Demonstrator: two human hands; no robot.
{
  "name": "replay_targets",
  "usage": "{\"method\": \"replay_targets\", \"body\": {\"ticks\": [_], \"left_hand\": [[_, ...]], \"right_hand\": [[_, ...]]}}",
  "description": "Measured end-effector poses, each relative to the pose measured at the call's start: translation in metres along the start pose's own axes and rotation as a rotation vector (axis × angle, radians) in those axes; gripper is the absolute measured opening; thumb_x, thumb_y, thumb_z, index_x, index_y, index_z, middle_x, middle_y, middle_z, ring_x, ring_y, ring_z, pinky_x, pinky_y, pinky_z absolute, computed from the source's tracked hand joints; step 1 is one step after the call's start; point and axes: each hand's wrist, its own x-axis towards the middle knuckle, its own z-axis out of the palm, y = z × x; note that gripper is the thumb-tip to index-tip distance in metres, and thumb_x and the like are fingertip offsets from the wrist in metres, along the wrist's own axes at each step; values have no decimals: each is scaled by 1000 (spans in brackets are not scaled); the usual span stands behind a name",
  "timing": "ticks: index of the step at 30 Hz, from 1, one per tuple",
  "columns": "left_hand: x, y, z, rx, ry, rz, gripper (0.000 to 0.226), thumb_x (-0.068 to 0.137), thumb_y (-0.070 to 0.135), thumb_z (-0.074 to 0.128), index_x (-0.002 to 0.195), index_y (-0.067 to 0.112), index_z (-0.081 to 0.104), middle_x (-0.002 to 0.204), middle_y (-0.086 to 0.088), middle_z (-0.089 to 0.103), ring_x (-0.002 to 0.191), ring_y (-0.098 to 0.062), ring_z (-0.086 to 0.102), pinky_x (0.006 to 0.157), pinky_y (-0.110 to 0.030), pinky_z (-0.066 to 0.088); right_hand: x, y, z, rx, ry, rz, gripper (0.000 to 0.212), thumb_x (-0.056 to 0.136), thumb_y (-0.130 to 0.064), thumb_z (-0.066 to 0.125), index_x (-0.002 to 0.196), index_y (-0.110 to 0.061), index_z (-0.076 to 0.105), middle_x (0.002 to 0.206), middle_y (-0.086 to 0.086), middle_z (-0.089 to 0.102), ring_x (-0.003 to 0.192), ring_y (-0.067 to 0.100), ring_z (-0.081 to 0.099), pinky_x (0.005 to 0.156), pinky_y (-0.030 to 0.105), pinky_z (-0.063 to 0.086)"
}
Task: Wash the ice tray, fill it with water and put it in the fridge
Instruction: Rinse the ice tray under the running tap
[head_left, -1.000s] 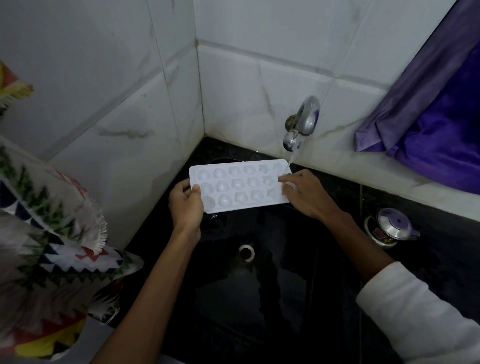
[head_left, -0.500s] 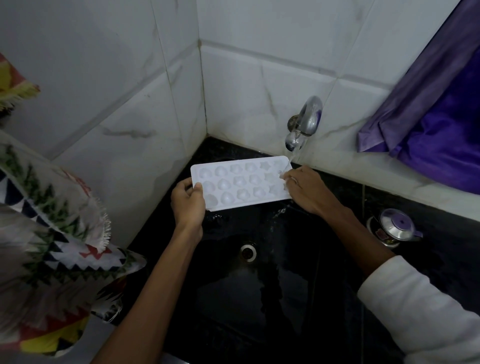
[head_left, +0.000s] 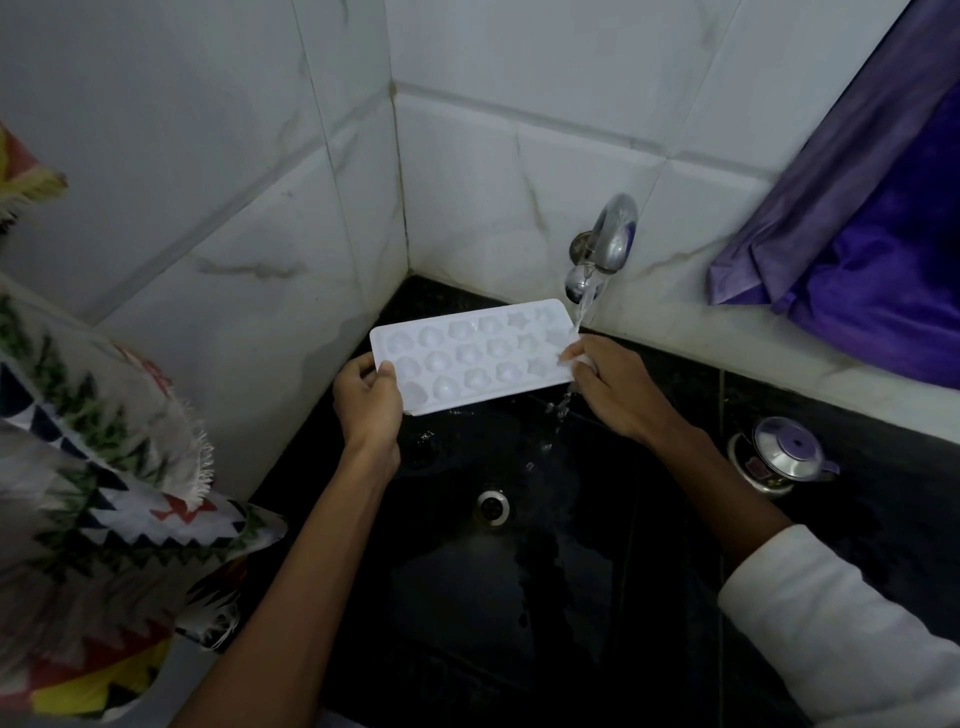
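- 2 bare hands hold a white ice tray over a black sink, its right end under the running tap.
- The left hand grips the left short end, thumb on the top face and fingers curled beneath. The right hand clasps the right short end, where the stream strikes its fingertips and spills off towards the drain.
- We count 3 rows of shaped cells, hearts and stars among them, all facing up. Whether any holds water we cannot tell.
- We judge the tray light and thin-walled, a moulded plastic that would twist if held by 1 corner, and slick now that it is wet.
- We would take it by both short ends, or along the 2 long rims, with thumbs on the flat border rather than in the cells.
- Once filled it will be heavier and will slop at any tilt, so we would keep it flat on the way to the fridge, which is out of view.
- A purple cloth hangs at the right, and a small steel lidded pot stands on the counter beside the sink.
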Motion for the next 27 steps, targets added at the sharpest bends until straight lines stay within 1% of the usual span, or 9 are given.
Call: {"method": "replay_targets", "body": {"ticks": [2, 4, 7, 9, 12, 15, 21, 24, 27], "left_hand": [[0, 2, 1, -12, -5, -11, 14, 102, 10, 51, 107, 17, 62, 99, 0, 71, 100, -24, 71, 95, -47, 58], [0, 4, 0, -26, -12, -17, 16, 103, 10, 51, 110, 15, 63, 101, -3, 71, 100, -24, 71, 94, -47, 58], [0, 7, -3, -63, -67, -52, 22, 104, 8, 49, 121, 6, 63, 111, -9, 72, 104, -27, 71, 89, -44, 60], [-2, 8, -5, -91, -108, -83, 26, 104, 6, 48, 127, 3, 60, 118, -12, 71, 107, -29, 70, 84, -42, 61], [-6, 9, -6, -105, -128, -86, 27, 104, 5, 48, 129, 1, 58, 121, -15, 69, 108, -31, 70, 83, -42, 60], [-4, 10, -10, -114, -126, -86, 25, 104, 5, 49, 127, 2, 57, 121, -14, 69, 108, -30, 70, 86, -44, 60], [0, 6, -16, -90, -124, -93, 26, 104, 6, 49, 128, 1, 57, 120, -14, 70, 106, -31, 71, 82, -43, 61], [-1, 3, -15, -92, -113, -88, 26, 104, 6, 49, 128, 3, 58, 119, -13, 70, 105, -29, 71, 87, -47, 60], [1, 0, -16, -71, -116, -77, 26, 104, 6, 48, 127, 3, 59, 118, -14, 71, 104, -29, 71, 88, -47, 60]], "right_hand": [[0, 2, 2, -54, -44, -15, 28, 103, -13, 46, 120, -8, 69, 134, 8, 57, 122, 21, 54, 99, 19, 36], [0, 4, 2, -75, -76, -1, 32, 105, -19, 45, 125, -10, 68, 141, 9, 51, 126, 21, 51, 104, 23, 34], [2, 9, -2, -99, -76, -16, 29, 104, -20, 46, 120, -13, 69, 136, 6, 50, 123, 17, 50, 99, 20, 31], [5, 11, -3, -129, -46, -39, 28, 104, -17, 45, 116, -10, 70, 132, 7, 52, 122, 18, 51, 101, 20, 32], [9, 12, 1, -182, 4, -57, 29, 103, -12, 46, 117, -5, 70, 133, 13, 54, 122, 26, 54, 103, 23, 34], [7, 13, 6, -168, 19, -73, 27, 101, -12, 50, 117, -7, 71, 134, 13, 55, 121, 27, 55, 103, 25, 37], [3, 11, 7, -122, -11, -56, 27, 102, -11, 50, 115, -4, 73, 132, 11, 57, 121, 22, 55, 97, 16, 31], [3, 10, 10, -129, 18, -83, 26, 102, -11, 51, 114, -4, 73, 132, 14, 59, 120, 24, 57, 100, 22, 37], [-1, 10, 11, -32, 54, -60, 20, 96, -6, 55, 104, -11, 73, 117, 8, 66, 109, 21, 61, 99, 33, 47]]}}
